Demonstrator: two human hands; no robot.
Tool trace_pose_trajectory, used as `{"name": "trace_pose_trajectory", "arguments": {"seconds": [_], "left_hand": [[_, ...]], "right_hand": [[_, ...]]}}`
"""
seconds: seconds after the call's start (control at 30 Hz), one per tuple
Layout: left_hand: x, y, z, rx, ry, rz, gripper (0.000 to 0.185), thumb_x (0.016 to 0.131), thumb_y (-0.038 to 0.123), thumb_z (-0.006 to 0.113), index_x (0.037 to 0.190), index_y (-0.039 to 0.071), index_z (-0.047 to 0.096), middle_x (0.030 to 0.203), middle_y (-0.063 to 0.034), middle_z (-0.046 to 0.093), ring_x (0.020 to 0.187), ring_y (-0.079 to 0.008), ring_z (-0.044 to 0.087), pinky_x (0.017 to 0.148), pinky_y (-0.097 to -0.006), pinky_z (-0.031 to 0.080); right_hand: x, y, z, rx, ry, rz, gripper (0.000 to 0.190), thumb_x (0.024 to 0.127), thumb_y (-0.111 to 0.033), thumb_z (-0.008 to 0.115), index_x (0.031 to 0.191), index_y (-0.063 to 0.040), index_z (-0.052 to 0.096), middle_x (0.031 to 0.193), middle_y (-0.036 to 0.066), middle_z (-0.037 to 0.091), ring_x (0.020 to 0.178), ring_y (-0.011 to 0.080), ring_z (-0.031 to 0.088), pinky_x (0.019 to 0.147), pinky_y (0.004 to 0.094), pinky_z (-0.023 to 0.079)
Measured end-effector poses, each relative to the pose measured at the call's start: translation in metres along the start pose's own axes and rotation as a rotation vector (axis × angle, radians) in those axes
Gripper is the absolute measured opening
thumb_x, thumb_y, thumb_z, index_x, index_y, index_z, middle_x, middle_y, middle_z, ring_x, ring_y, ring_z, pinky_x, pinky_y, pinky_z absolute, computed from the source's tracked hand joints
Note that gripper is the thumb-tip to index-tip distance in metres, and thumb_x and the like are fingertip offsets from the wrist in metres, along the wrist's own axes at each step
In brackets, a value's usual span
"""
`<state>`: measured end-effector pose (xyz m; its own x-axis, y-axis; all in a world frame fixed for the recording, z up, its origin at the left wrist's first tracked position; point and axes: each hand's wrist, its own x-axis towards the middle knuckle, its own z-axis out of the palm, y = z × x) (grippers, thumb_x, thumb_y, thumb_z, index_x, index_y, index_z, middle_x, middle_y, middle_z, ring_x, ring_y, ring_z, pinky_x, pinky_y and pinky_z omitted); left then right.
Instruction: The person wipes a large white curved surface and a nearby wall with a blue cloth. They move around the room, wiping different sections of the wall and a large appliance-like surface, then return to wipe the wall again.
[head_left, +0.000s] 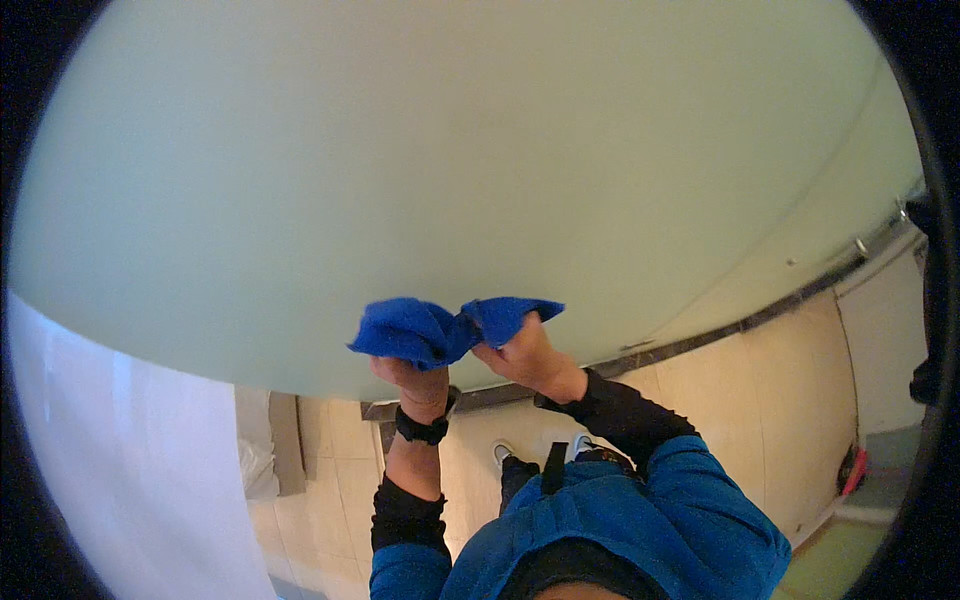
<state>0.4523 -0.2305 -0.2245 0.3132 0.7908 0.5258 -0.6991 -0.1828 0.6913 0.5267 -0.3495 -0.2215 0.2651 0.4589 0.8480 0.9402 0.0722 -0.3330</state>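
Observation:
A blue cloth (409, 330) is bunched and twisted between my two hands, in front of a large frosted glass panel (480, 165). My left hand (412, 379) grips its left part from below, with most of the fingers hidden under the fabric. On that wrist sits a black watch or band (422, 427). My right hand (529, 356) holds the other end, where a pointed corner sticks out to the right. Whether the cloth touches the glass cannot be told.
Along the foot of the glass runs a dark strip (675, 347). Beige floor tiles (720, 397) lie beneath me, around my shoes (504, 451). A white surface (142, 442) fills the lower left, beside a pale plastic bag (257, 469). Metal fittings (860, 246) show at the right.

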Motion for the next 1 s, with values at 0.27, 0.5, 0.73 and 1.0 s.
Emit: {"name": "trace_pose_trajectory", "arguments": {"seconds": [0.27,0.5,0.73,1.0], "left_hand": [[-0.076,-0.042,-0.036,0.739,-0.265,-0.103,0.016,0.074,0.0,0.054,0.09,0.001,0.055,0.082,-0.0122,0.059,0.067,-0.0197,0.056,0.061,-0.0279,0.045],[-0.104,-0.032,-0.013,0.644,-0.515,-0.114,0.022,0.073,0.0,0.053,0.095,0.0,0.055,0.08,-0.0087,0.058,0.064,-0.0165,0.055,0.056,-0.027,0.044],[-0.076,0.001,0.035,0.419,-0.656,-0.185,0.019,0.072,-0.002,0.053,0.091,0.001,0.056,0.079,-0.0082,0.058,0.065,-0.0158,0.055,0.057,-0.0262,0.044],[-0.057,0.048,0.079,0.068,-0.657,-0.094,0.019,0.077,-0.004,0.045,0.095,-0.003,0.049,0.081,-0.0126,0.059,0.062,-0.0165,0.056,0.053,-0.0254,0.045]], "right_hand": [[-0.094,0.038,-0.008,-0.023,-0.185,0.528,0.017,0.067,-0.013,0.061,0.081,-0.006,0.054,0.068,0.013,0.055,0.06,0.0321,0.055,0.051,0.0383,0.042],[-0.121,0.01,-0.057,-0.072,-0.08,0.961,0.027,0.071,-0.021,0.06,0.093,-0.005,0.057,0.069,0.016,0.057,0.064,0.0335,0.056,0.056,0.0395,0.044],[-0.091,-0.039,-0.101,-0.152,0.276,0.983,0.026,0.072,-0.018,0.06,0.094,-0.003,0.057,0.068,0.013,0.059,0.058,0.0246,0.058,0.055,0.0333,0.045],[-0.05,-0.083,-0.134,-0.314,0.405,0.729,0.015,0.077,-0.017,0.055,0.083,-0.003,0.055,0.063,0.014,0.053,0.053,0.0214,0.053,0.049,0.0345,0.041]]}}
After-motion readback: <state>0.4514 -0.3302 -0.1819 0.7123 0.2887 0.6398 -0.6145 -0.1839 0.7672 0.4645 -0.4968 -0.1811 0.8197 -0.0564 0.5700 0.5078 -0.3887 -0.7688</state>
